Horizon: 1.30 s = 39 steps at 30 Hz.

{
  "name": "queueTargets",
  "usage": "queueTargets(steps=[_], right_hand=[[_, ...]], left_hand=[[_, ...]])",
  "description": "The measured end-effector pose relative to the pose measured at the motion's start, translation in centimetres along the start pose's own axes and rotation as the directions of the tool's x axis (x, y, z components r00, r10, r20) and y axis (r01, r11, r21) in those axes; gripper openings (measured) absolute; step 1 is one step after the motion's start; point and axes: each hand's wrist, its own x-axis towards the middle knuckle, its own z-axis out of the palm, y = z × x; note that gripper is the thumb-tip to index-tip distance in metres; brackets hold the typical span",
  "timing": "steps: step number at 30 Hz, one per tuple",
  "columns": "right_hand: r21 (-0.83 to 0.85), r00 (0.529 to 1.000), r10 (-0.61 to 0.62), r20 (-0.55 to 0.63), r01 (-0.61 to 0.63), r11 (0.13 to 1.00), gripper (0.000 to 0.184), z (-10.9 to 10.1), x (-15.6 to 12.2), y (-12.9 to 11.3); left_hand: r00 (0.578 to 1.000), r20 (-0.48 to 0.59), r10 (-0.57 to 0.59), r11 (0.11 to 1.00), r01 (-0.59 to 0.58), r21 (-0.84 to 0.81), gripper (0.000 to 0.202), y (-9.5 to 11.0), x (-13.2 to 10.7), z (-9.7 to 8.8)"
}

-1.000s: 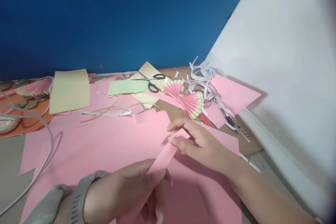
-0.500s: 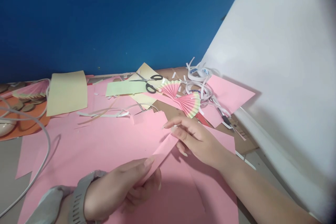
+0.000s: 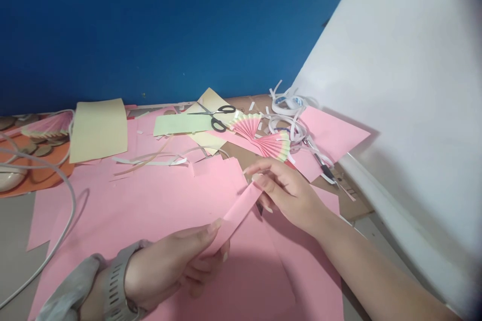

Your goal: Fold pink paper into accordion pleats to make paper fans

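A narrow folded pink paper strip (image 3: 239, 212) is held up between my two hands, just above the big pink sheets (image 3: 150, 205) that cover the table. My left hand (image 3: 176, 266), with a grey watch on its wrist, pinches the strip's near end between thumb and fingers. My right hand (image 3: 288, 193) pinches the far end with its fingertips. Both hands are closed on the strip.
Black-handled scissors (image 3: 219, 116) lie on yellow and green papers at the back. Two pleated pink fans (image 3: 263, 136) sit beside curled white strips (image 3: 288, 115). A pale yellow sheet (image 3: 98, 129) and white cables (image 3: 56, 185) are on the left. A white board (image 3: 406, 110) leans at the right.
My left hand dropped lower and shifted its grip toward the strip's near end. My right hand moved slightly up and right, so the strip is stretched out more between them.
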Motion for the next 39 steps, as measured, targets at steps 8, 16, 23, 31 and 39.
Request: queueTargets(steps=[8, 16, 23, 31, 39], right_hand=[[-0.003, 1.000, 0.003, -0.027, -0.003, 1.000, 0.013, 0.2, 0.1, 0.3], [0.011, 0.999, 0.033, -0.033, -0.032, 0.999, 0.015, 0.2, 0.0, -0.2], [0.071, 0.998, 0.041, -0.050, -0.038, 0.997, 0.016, 0.2, 0.1, 0.0], [0.278, 0.940, 0.035, 0.338, -0.135, 0.951, 0.023, 1.6, -0.2, -1.3], [-0.085, 0.876, 0.173, 0.450, -0.151, 0.985, 0.030, 2.6, -0.7, -2.2]], left_hand=[[0.996, -0.049, 0.081, 0.993, -0.077, 0.087, 0.040, -0.5, 0.2, 0.0], [0.959, -0.200, 0.201, 0.907, -0.104, 0.409, 0.036, -1.1, 0.2, 0.8], [0.934, -0.293, 0.202, 0.858, -0.025, 0.513, 0.037, -0.5, 0.1, 1.5], [0.906, -0.231, 0.356, 0.868, -0.228, 0.441, 0.038, -1.1, 0.4, 1.9], [0.940, -0.176, 0.293, 0.924, -0.231, 0.304, 0.037, -0.9, 0.6, 2.4]])
